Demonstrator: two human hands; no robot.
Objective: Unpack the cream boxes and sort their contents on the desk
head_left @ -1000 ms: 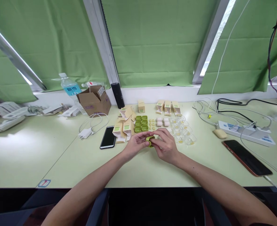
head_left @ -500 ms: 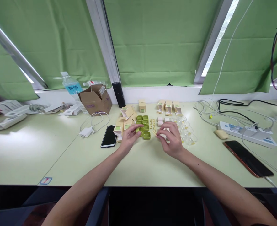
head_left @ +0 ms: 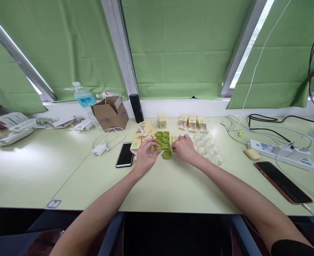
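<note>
My left hand [head_left: 147, 155] is closed on a small green square cup [head_left: 159, 145], tilted between thumb and fingers. Beside it, more green cups [head_left: 167, 154] stand in two columns, open side up. Just right of them my right hand [head_left: 184, 148] reaches down with bent fingers at the small yellow pieces [head_left: 174, 137] laid out in rows. Its fingertips are mostly hidden, so I cannot make out what they pinch. Several clear plastic covers [head_left: 207, 145] with yellow spots lie to the right of that hand.
Cardboard packets [head_left: 145, 128] are piled left of the cups; more small boxes [head_left: 192, 123] stand behind. A black phone [head_left: 125, 155], a white charger [head_left: 99, 149] and a brown carton [head_left: 111, 115] are at left. At right are a power strip [head_left: 282, 155] and another phone [head_left: 282, 182].
My right hand has moved slightly left and turned down over the yellow pieces; the thin pale piece at its fingertips is now hidden. My left hand keeps the green cup, now tilted into view.
</note>
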